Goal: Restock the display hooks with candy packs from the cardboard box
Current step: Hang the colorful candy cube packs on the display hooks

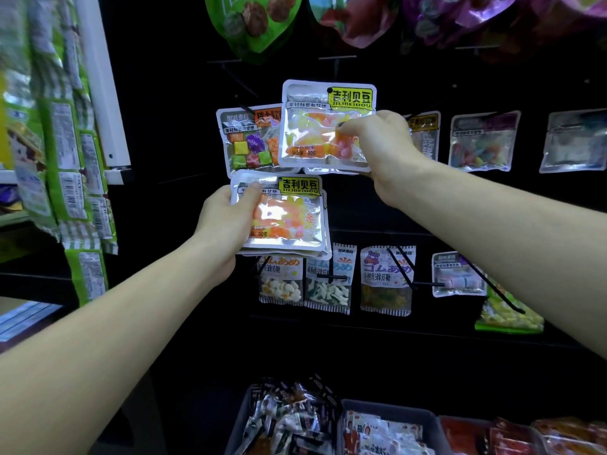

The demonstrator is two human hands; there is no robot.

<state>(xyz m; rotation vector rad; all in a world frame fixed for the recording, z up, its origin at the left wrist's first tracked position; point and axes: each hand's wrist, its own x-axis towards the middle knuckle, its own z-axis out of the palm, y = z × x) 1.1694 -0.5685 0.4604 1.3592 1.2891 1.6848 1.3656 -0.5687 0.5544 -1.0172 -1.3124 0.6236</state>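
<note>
Right hand (381, 142) pinches jelly bean pack (326, 124) at right edge, pack upright against black display panel (170, 93)
Left hand (226, 221) below-left of right hand, grips stack of identical packs (282, 215), thumb on top face
Cube candy pack (248, 139) hangs just above left hand

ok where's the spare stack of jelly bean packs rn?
Head view, left of centre: the stack of jelly bean packs is gripped in the left hand, just below the pack the right hand holds.
</note>
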